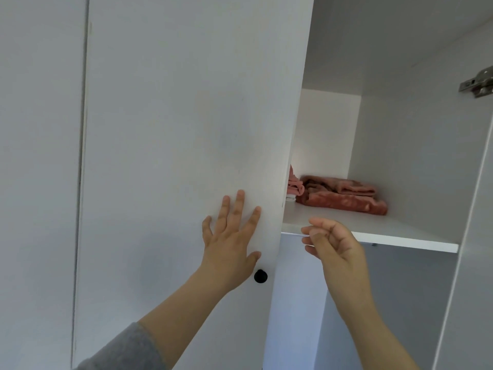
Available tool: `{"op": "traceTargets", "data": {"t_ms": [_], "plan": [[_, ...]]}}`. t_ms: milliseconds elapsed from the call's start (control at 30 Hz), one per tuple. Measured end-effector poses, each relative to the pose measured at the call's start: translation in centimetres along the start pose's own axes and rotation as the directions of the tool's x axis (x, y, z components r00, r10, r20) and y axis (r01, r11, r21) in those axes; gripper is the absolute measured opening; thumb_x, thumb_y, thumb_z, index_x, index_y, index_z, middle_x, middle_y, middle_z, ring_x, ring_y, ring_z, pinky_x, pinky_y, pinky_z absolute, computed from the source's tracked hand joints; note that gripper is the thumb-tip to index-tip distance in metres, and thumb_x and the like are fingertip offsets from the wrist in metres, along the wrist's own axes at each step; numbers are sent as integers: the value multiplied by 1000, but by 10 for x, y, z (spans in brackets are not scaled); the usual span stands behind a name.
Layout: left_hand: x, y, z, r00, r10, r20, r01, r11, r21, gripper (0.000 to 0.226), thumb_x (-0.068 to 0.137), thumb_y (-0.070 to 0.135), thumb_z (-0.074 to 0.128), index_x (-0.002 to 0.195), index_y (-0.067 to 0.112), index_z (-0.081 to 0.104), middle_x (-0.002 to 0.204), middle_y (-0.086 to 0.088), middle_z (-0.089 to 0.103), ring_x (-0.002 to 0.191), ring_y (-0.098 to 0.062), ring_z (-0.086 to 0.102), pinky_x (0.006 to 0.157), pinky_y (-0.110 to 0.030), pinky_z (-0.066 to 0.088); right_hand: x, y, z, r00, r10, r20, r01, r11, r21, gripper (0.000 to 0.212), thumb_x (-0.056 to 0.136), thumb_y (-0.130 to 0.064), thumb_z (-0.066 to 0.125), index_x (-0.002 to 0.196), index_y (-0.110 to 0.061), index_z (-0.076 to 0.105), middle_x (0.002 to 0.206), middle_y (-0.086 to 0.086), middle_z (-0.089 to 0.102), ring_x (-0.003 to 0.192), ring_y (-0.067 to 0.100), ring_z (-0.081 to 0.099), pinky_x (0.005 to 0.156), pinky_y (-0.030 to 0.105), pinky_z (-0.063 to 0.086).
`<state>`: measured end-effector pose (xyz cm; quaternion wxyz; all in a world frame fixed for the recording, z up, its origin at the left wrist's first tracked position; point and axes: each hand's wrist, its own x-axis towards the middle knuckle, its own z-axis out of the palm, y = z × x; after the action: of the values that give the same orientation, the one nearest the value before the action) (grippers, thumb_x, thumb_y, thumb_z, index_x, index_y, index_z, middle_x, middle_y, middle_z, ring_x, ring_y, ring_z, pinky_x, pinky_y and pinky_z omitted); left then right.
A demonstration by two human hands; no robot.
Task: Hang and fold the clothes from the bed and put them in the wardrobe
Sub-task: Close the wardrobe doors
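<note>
A white wardrobe fills the view. My left hand [232, 236] lies flat with spread fingers on the front of its left door [181, 129], just above a black round knob [260, 276]. My right hand [333, 243] hovers in front of the shelf's front edge, fingers loosely curled and holding nothing. On the white shelf [373, 231] lies a folded pink-red fleece garment [344, 194]. Beside it, partly hidden by the door, sits another folded pink piece [293, 186].
The right side of the wardrobe stands open, with a metal hinge [477, 82] on its right wall. Below the shelf is an open compartment [386, 303]. Another shut door panel [40, 156] is at the far left.
</note>
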<state>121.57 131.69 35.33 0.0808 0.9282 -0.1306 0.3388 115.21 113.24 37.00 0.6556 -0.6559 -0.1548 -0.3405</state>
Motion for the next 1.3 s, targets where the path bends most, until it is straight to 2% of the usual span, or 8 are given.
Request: {"op": "traceTargets", "data": {"t_ms": [300, 400, 467, 600, 767, 1033, 1200, 1300], "plan": [[-2, -1, -13, 999, 30, 20, -26, 986, -167, 77, 93, 51, 50, 154, 36, 5, 154, 8, -37, 143, -18, -32, 120, -50, 1, -12, -6, -4, 1000, 10, -28, -11, 1000, -28, 23, 96, -5, 53, 103, -21, 67, 93, -3, 73, 83, 11, 68, 79, 19, 55], [-9, 2, -26, 998, 16, -57, -40, 887, -460, 64, 94, 41, 55, 151, 30, 28, 163, 10, 3, 149, -10, -2, 120, -30, 10, -18, -14, -12, 999, 8, -50, -9, 999, -34, 24, 96, -3, 53, 103, -21, 67, 93, -3, 73, 83, 11, 68, 76, 18, 55], [-15, 11, -35, 994, -3, -113, -67, 791, -608, 54, 93, 35, 59, 144, 30, 41, 151, 16, 32, 141, -4, 27, 114, -24, 26, -22, -20, -21, 998, -2, -69, -1, 999, -39, 24, 96, -3, 53, 103, -20, 67, 92, -1, 73, 82, 11, 68, 75, 18, 55], [-26, 48, -48, 985, 21, -171, -145, 645, -751, 43, 90, 30, 64, 131, 26, 54, 126, 18, 52, 117, -1, 49, 100, -22, 41, -34, -34, -48, 990, -37, -134, 28, 997, -69, 23, 95, -2, 54, 103, -19, 67, 91, -1, 73, 81, 10, 67, 75, 18, 55], [-33, 109, -51, 978, 104, -181, -208, 460, -863, 33, 89, 26, 65, 121, 32, 58, 118, 20, 59, 111, 4, 55, 98, -22, 44, -53, -60, -100, 969, -83, -234, 47, 986, -158, 20, 93, -2, 56, 100, -17, 68, 85, -4, 71, 82, 13, 66, 76, 19, 55], [-45, 216, -61, 948, 210, -238, -285, 234, -929, 27, 88, 16, 68, 114, 21, 62, 112, 9, 64, 105, 0, 59, 96, -21, 45, -96, -119, -194, 886, -190, -422, 70, 957, -282, 19, 93, -4, 59, 98, -19, 69, 96, 4, 73, 84, 12, 68, 76, 20, 57], [-61, 276, -71, 929, 281, -242, -285, 123, -951, 27, 87, 13, 68, 113, 19, 63, 111, 8, 64, 102, 0, 58, 94, -14, 43, -125, -149, -242, 835, -238, -496, 44, 928, -371, 20, 93, -5, 59, 101, -20, 68, 97, 0, 74, 89, 16, 69, 80, 24, 57], [-71, 308, -75, 915, 322, -243, -282, 78, -956, 26, 87, 11, 68, 111, 18, 63, 110, 7, 64, 101, -2, 59, 95, -19, 45, -140, -165, -265, 802, -277, -530, 30, 904, -427, 20, 92, -6, 60, 101, -22, 69, 97, -1, 74, 91, 16, 69, 81, 24, 57]]}}
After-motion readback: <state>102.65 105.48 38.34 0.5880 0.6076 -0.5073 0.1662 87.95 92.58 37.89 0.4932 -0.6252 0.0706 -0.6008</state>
